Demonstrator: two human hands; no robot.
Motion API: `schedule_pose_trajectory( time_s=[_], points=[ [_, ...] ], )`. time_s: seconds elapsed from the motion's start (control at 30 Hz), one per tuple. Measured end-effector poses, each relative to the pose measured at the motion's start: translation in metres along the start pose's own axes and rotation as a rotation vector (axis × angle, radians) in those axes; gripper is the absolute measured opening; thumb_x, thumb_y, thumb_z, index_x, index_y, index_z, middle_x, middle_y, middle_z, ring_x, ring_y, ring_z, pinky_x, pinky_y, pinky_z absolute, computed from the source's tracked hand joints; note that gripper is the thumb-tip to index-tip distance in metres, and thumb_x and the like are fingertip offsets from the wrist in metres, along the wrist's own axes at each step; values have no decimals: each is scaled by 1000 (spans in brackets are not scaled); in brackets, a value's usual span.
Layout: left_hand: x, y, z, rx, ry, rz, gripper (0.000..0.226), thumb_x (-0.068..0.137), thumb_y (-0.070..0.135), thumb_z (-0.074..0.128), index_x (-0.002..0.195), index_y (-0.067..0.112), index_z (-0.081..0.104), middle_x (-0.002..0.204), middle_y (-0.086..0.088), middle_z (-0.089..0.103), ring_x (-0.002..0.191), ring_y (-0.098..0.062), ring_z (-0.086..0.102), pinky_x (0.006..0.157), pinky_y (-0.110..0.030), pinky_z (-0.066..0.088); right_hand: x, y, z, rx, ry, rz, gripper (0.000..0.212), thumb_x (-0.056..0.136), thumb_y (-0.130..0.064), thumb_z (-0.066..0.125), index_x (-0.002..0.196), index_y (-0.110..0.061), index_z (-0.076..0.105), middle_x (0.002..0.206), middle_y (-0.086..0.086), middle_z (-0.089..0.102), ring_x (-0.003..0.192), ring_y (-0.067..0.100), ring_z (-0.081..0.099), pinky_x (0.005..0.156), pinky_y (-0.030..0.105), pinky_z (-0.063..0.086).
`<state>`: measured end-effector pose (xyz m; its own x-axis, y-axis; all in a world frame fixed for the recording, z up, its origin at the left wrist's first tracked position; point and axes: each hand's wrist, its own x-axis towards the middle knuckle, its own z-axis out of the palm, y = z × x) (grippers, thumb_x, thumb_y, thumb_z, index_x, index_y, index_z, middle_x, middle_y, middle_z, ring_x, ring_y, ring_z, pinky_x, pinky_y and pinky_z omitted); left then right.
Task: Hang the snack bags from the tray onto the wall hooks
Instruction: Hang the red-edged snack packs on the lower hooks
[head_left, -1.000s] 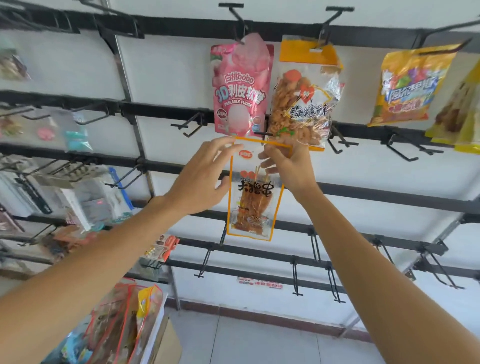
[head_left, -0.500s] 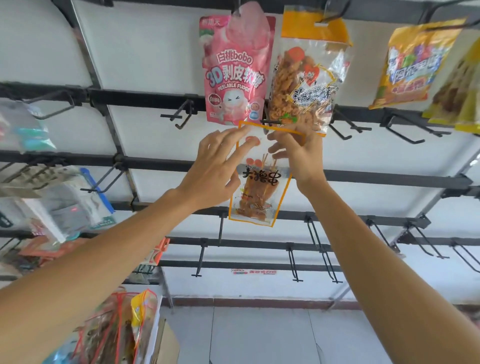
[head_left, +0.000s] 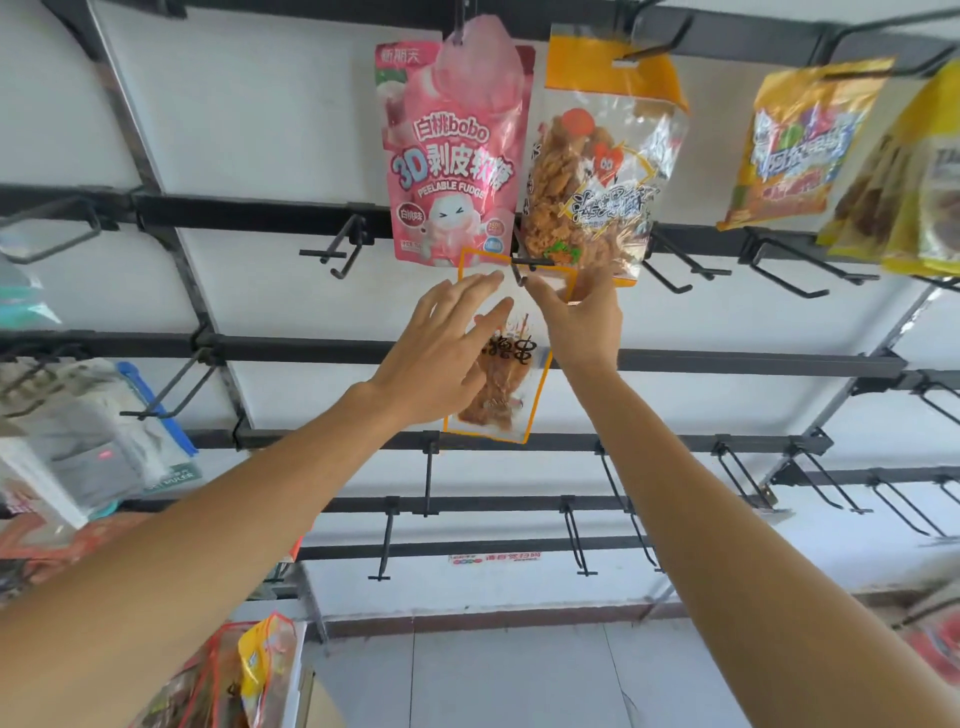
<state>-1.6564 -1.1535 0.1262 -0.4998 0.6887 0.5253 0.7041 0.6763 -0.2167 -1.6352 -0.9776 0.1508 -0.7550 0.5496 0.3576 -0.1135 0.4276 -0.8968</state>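
Note:
A clear snack bag with an orange border (head_left: 501, 395) hangs in front of the wall at a black hook (head_left: 524, 267) on the second rail. My right hand (head_left: 582, 322) pinches the bag's top right corner by the hook. My left hand (head_left: 441, 348) lies flat against the bag's left side, fingers spread and pointing up. Above hang a pink fudge bag (head_left: 457, 150) and an orange-topped bag of fried snacks (head_left: 597, 166). More snack bags (head_left: 244, 675) stand in a tray at the bottom left.
Yellow bags (head_left: 800, 145) hang at the upper right. Black rails (head_left: 260, 348) with several bare hooks (head_left: 337, 249) cross the white wall. Other packaged goods (head_left: 93, 441) hang at the left. A floor shows below.
Both hands have lifted the orange-bordered bag upward to the hook under the pink and orange bags. My left fingers have spread flatter against it.

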Motion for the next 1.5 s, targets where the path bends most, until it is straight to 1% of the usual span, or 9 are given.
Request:
schedule_pose_trajectory(
  time_s=[0.1, 0.2, 0.27, 0.37, 0.6, 0.73, 0.97, 1.23, 1.5],
  points=[
    [3, -2, 11, 43, -41, 4, 68, 82, 19, 58, 147, 9, 41, 160, -18, 22, 148, -34, 16, 118, -54, 20, -9, 9, 3, -125, 181, -150, 32, 87, -25, 71, 96, -14, 42, 94, -2, 49, 89, 22, 48, 70, 30, 33],
    [6, -4, 22, 35, -46, -5, 70, 82, 20, 60, 149, 14, 39, 162, -15, 18, 150, -34, 13, 120, -53, 13, -14, 20, 4, -167, 76, -399, 14, 91, -15, 61, 102, -13, 53, 100, -1, 56, 90, 20, 52, 73, 32, 44],
    [5, -5, 31, 14, -60, -34, 71, 82, 21, 62, 149, 17, 40, 164, -13, 15, 151, -33, 11, 121, -53, 11, -16, 29, 3, -265, -19, -466, 27, 93, -13, 57, 119, -14, 61, 121, -1, 60, 109, 21, 54, 86, 31, 46],
    [-8, -2, 44, -35, -146, -60, 67, 85, 21, 60, 149, 21, 40, 165, -10, 11, 152, -31, 9, 121, -54, 12, -25, 49, -1, -401, -149, -413, 41, 96, -20, 55, 136, -17, 59, 147, 1, 51, 134, 23, 44, 104, 34, 40],
    [-69, -1, 48, -247, -505, -267, 61, 95, 24, 50, 153, 28, 29, 160, -1, 29, 146, -26, 27, 117, -45, 21, -59, 79, -5, -631, -633, -106, 52, 104, -47, 37, 151, -25, 41, 158, 4, 36, 146, 31, 30, 116, 49, 31],
    [-101, 14, 18, -214, -598, -399, 61, 97, 29, 48, 154, 28, 26, 155, 0, 40, 140, -27, 37, 111, -45, 26, -95, 57, -8, -640, -679, -165, 43, 103, -44, 34, 138, -26, 49, 146, 4, 46, 135, 36, 38, 110, 49, 34],
    [-195, 30, -24, -170, -620, -500, 56, 101, 33, 41, 154, 28, 26, 160, 2, 30, 145, -24, 30, 115, -44, 22, -176, 41, 24, -699, -933, -230, 63, 102, -56, 36, 157, -28, 24, 166, 3, 14, 152, 30, 12, 121, 51, 17],
    [-328, -12, -73, -178, -627, -687, 59, 97, 27, 50, 153, 28, 30, 155, -3, 38, 141, -26, 34, 113, -45, 30, -271, 20, 116, -643, -1218, -307, 62, 95, -66, 37, 153, -43, 30, 162, 3, 28, 148, 36, 24, 120, 51, 22],
    [-423, -67, -57, -174, -787, -784, 61, 97, 35, 49, 153, 23, 28, 157, -5, 35, 141, -27, 37, 111, -49, 34, -342, 24, 212, -623, -1339, -190, 87, 78, -81, 38, 152, -35, 35, 159, 5, 34, 144, 35, 33, 117, 50, 31]
  ],
)
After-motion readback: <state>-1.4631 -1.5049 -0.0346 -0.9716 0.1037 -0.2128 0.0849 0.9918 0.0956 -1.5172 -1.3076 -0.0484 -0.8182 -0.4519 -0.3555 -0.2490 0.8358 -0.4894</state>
